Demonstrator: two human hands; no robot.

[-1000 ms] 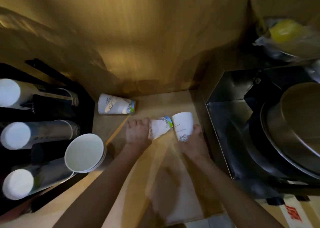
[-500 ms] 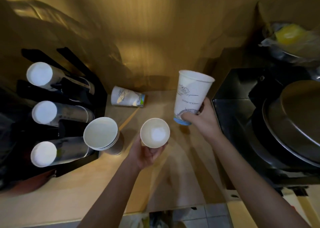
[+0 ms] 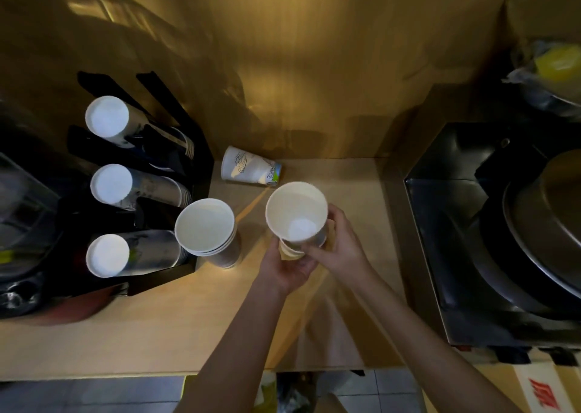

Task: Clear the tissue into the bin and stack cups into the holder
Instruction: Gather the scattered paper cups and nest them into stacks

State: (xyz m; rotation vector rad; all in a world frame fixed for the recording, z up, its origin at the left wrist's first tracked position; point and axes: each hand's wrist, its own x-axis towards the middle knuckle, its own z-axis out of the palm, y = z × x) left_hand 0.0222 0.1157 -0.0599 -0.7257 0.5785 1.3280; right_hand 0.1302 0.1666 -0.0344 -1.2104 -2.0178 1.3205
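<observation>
Above the middle of the wooden counter (image 3: 176, 324) I hold two white paper cups nested, mouths up. The upper cup (image 3: 297, 213) sits inside the lower cup (image 3: 290, 250), whose rim shows just under it. My left hand (image 3: 290, 271) grips the lower cup from below; my right hand (image 3: 341, 244) wraps the upper cup's side. A short stack of cups (image 3: 206, 228) stands upright to the left. One printed cup (image 3: 250, 170) lies on its side by the back wall. The black cup holder (image 3: 147, 177) at left carries three rows of stacked cups. No tissue or bin is visible.
A black and steel appliance (image 3: 490, 233) with a round metal lid fills the right side. A thin wooden stick (image 3: 250, 206) lies on the counter between the cup stack and the lying cup. A bagged yellow item (image 3: 553, 63) sits at the far right.
A second ago both hands grasped two cups lying on the counter. They lifted them upright, apart, and now the right hand's cup sits inside the left hand's cup.
</observation>
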